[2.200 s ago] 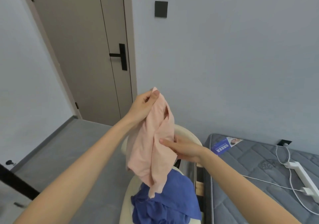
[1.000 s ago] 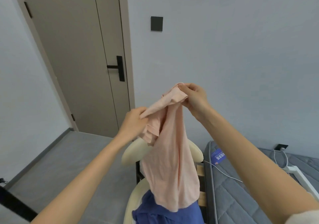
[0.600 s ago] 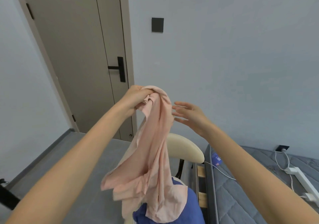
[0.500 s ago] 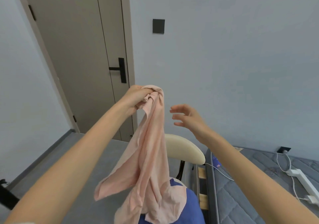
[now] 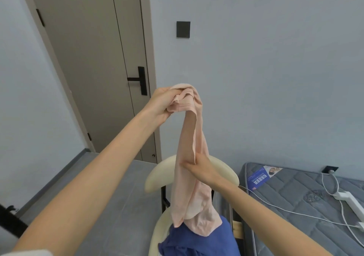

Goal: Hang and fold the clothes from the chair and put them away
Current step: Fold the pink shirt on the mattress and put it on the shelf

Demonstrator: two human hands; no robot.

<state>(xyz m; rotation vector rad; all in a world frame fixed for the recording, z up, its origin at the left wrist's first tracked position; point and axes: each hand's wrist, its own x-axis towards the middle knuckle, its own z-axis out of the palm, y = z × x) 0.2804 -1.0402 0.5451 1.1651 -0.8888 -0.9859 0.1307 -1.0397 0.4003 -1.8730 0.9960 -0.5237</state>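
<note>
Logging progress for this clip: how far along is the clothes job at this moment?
Done: nothing visibly hung, folded or put away. In hand: the pink garment hangs lengthwise, its top bunched in the left hand, the right hand holding it midway down. Left: hang or fold it, then deal with the blue garment lying on the cream chair.

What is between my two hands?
In the head view, only a stretch of the pink garment, running from the left hand down to the right hand.
</note>
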